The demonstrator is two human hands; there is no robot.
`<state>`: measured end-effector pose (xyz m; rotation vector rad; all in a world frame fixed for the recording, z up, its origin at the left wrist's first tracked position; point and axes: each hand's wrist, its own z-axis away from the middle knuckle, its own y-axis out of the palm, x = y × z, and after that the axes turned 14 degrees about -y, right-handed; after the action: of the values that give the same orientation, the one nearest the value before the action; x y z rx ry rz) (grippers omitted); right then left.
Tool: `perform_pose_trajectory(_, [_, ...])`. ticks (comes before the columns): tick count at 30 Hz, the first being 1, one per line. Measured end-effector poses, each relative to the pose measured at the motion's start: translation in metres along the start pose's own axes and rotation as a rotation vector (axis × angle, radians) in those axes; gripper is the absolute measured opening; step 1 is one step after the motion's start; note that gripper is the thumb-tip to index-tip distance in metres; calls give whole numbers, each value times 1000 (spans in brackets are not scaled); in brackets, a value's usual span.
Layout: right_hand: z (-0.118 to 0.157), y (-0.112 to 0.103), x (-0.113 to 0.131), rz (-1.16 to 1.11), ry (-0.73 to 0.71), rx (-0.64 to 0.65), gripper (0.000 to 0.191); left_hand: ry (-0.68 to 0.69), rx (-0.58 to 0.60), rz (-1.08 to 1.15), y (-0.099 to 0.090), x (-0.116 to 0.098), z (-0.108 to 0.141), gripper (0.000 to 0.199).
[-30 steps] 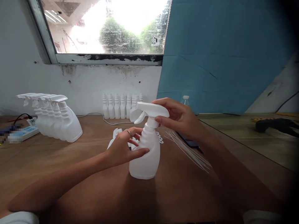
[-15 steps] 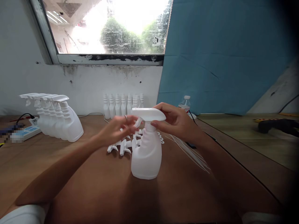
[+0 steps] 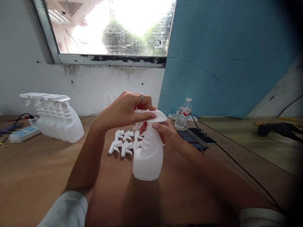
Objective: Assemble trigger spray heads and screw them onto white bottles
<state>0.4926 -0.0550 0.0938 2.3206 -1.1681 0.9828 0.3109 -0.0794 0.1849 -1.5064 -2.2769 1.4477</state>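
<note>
A white spray bottle (image 3: 148, 157) stands upright on the brown table in front of me, its trigger head (image 3: 157, 116) seated on the neck. My left hand (image 3: 132, 108), a ring on one finger, is closed over the top of the trigger head, thumb along its near side. Lower down, my right hand (image 3: 168, 132) grips the collar at the neck, its thumb in front and the other fingers mostly hidden behind. Several loose white trigger sprayer heads (image 3: 123, 143) lie in rows just left of the bottle, some partly covered by it.
Several assembled spray bottles (image 3: 75, 126) stand in a row at the left, beside a power strip (image 3: 26, 134). Bare white bottles (image 3: 107, 100) by the wall are mostly behind my left hand. A water bottle (image 3: 183, 115), phone (image 3: 201, 135) and black cable (image 3: 246, 175) are at the right.
My left hand has risen from the trigger and closed over the top of the head. My right hand has shifted down to the collar. The bottle stays in place.
</note>
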Motion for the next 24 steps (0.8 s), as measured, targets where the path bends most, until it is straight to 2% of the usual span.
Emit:
perform_pose_trajectory(3, [2, 8, -3, -185, 6, 88, 30, 0, 4, 38, 1, 3, 0, 19])
perform_pose_trajectory(7, [3, 14, -4, -317, -43, 82, 34, -7, 17, 43, -1, 3, 0, 22])
perform_pose_trajectory(12, [6, 15, -3, -225, -3, 59, 22, -30, 35, 48, -2, 2, 2, 25])
perform_pose_trajectory(17, [6, 18, 0, -261, -38, 73, 27, -31, 45, 52, -4, 0, 3, 28])
perform_pose_trajectory(21, [3, 19, 1, -189, 6, 84, 23, -33, 76, 82, -4, 2, 2, 28])
perform_pose_trajectory(24, [4, 20, 0, -247, 8, 72, 24, -28, 80, 63, -5, 3, 1, 27])
